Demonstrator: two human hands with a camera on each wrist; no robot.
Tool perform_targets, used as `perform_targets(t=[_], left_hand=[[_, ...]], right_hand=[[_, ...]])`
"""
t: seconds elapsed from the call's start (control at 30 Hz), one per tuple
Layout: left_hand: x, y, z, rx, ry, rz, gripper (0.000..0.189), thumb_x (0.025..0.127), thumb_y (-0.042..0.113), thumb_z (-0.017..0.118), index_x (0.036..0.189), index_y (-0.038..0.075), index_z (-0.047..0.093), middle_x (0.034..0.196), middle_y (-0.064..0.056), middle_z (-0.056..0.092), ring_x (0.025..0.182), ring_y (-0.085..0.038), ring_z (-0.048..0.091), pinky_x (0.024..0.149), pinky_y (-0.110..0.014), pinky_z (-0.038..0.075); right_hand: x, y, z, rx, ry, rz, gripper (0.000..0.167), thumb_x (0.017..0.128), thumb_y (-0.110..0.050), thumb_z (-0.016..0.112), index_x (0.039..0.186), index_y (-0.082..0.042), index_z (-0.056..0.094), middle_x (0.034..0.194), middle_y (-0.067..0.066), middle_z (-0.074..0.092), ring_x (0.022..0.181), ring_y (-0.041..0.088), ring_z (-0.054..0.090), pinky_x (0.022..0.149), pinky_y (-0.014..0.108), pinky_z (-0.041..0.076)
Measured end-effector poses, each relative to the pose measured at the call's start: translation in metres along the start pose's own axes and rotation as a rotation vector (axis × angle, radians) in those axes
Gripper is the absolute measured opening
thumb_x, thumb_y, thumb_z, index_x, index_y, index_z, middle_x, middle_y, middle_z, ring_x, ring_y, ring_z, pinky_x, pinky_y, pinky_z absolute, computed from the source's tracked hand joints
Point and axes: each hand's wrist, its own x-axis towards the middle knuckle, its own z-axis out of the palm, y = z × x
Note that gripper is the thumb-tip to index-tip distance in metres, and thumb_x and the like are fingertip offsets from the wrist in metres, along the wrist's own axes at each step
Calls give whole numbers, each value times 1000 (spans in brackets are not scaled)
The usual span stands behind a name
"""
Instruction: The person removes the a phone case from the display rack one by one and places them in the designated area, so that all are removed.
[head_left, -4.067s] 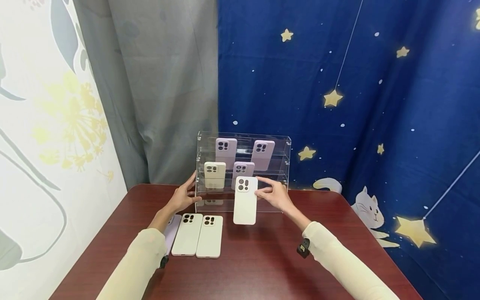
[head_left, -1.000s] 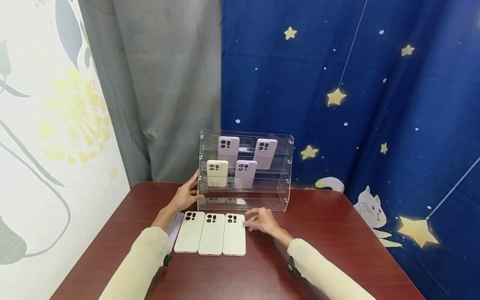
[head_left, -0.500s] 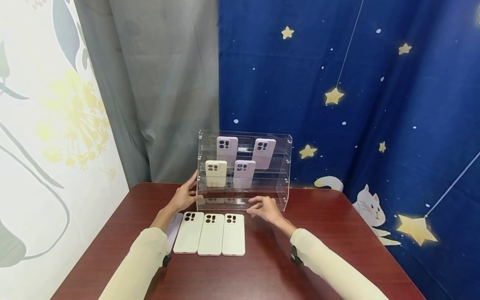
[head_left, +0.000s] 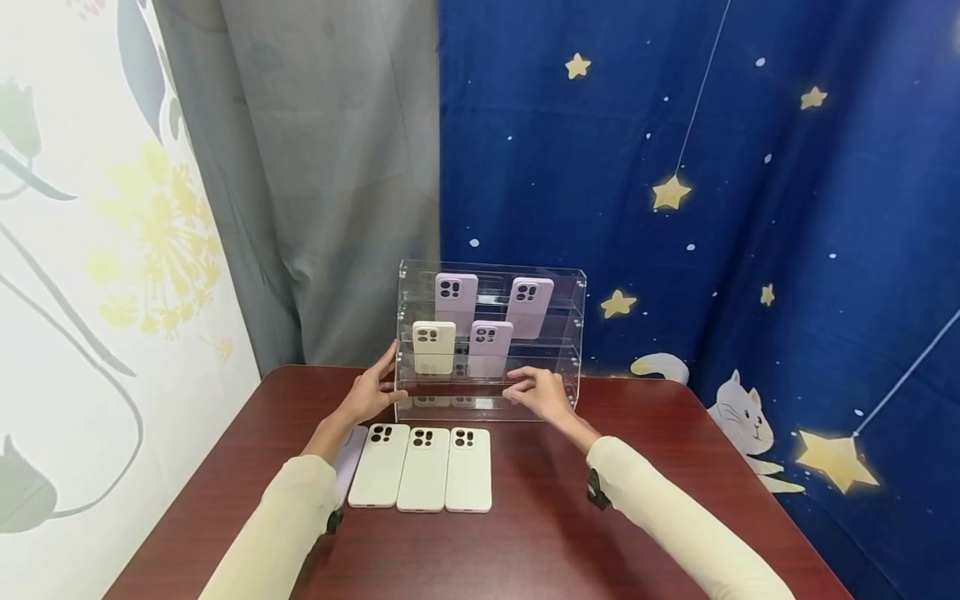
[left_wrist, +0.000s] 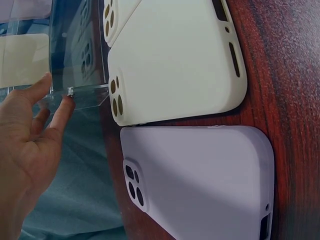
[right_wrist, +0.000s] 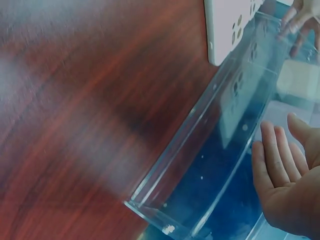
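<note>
A clear acrylic tiered rack (head_left: pixel 525 404) stands at the back of the table. My left hand (head_left: pixel 367 395) rests against its left side, thumb toward the front, fingers spread. In the rack, two lilac phone cases (head_left: pixel 457 302) stand higher; below them are a cream phone case (head_left: pixel 433 348) and another lilac phone case (head_left: pixel 491 348). Nothing is held in my right hand (head_left: pixel 543 393), which is at the rack's front, fingertips close beside that lower lilac case; contact is unclear. Straight fingers (right_wrist: pixel 272 155) and a separate thumb show in the right wrist view.
Three cream phone cases (head_left: pixel 423 475) lie side by side on the dark red table (head_left: pixel 540 533). A further lilac case (left_wrist: pixel 200 175) lies left of them, partly hidden by my left forearm in the head view. Curtains (head_left: pixel 600 167) hang behind.
My right hand set a cream case on the table at the row's right end and let go. It has since moved up to the rack's front. My left hand has stayed in place.
</note>
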Motion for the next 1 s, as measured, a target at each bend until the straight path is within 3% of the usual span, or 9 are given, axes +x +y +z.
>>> perform_targets(t=[0.1,0.17,0.43,0.7,1.0], left_hand=[[2,-1,0,-9,-4,-5,108,89,-11,74,169,21,8,161,-33,32,125,-56,57,94,-50,59],[3,-2,1,-22,-4,-25,109,89,-11,74,169,25,9,162,-30,32,126,-54,57,96,-50,57],[5,-3,1,-23,0,-12,109,90,-11,74,169,24,9,163,-29,31,126,-54,57,97,-51,57],[3,-2,-1,-12,10,-4,107,90,-10,74,169,22,10,161,-30,34,125,-55,58,97,-52,57],[2,-3,-1,-24,1,-26,107,90,-11,73,169,23,10,161,-32,32,124,-53,59,95,-49,58]], right_hand=[[4,0,-7,33,17,23,37,86,-12,87,120,-3,76,83,3,80,73,26,78,53,20,49],[7,-1,-12,43,25,37,38,86,-14,87,121,-4,76,84,3,80,75,26,78,50,19,47],[18,0,-24,-19,79,8,38,85,-18,88,120,-8,77,89,2,81,73,15,77,60,20,53],[28,1,-30,4,102,-6,40,86,-15,87,122,-1,75,90,6,80,76,21,78,60,18,54],[36,0,-38,16,122,4,38,86,-16,87,121,-6,77,95,6,80,83,21,79,63,14,53]])
